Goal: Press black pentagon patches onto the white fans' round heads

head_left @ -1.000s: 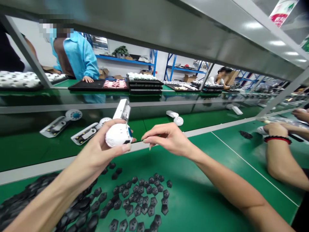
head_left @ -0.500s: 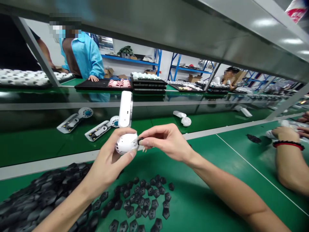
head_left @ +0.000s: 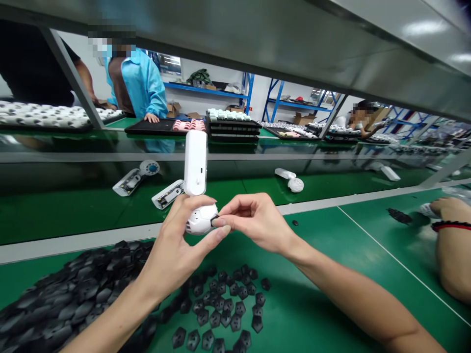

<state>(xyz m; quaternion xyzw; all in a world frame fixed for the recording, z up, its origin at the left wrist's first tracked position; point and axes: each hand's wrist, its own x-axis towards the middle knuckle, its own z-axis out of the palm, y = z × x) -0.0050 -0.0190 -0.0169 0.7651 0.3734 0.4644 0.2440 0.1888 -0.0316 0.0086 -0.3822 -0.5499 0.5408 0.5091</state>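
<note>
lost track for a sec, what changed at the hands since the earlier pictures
The gap between the right hand and the white device has closed; a black piece now shows in the pinch, against the round head. The device has turned, its handle more upright with the smooth side showing. The left hand still holds it, and the black pentagonal pieces lie scattered as before.

A stack of black trays (head_left: 234, 131) carries pale green parts (head_left: 228, 115) on top. Immediately left of the stack, a flat black tray (head_left: 149, 127) bears pink parts (head_left: 188, 125); farther left stands a person in a light-blue jacket (head_left: 149, 88). Behind the stack, a blue shelf (head_left: 206, 91) supports a green bundle (head_left: 199, 76). A grey panel (head_left: 235, 41) spans above the stack.
</note>
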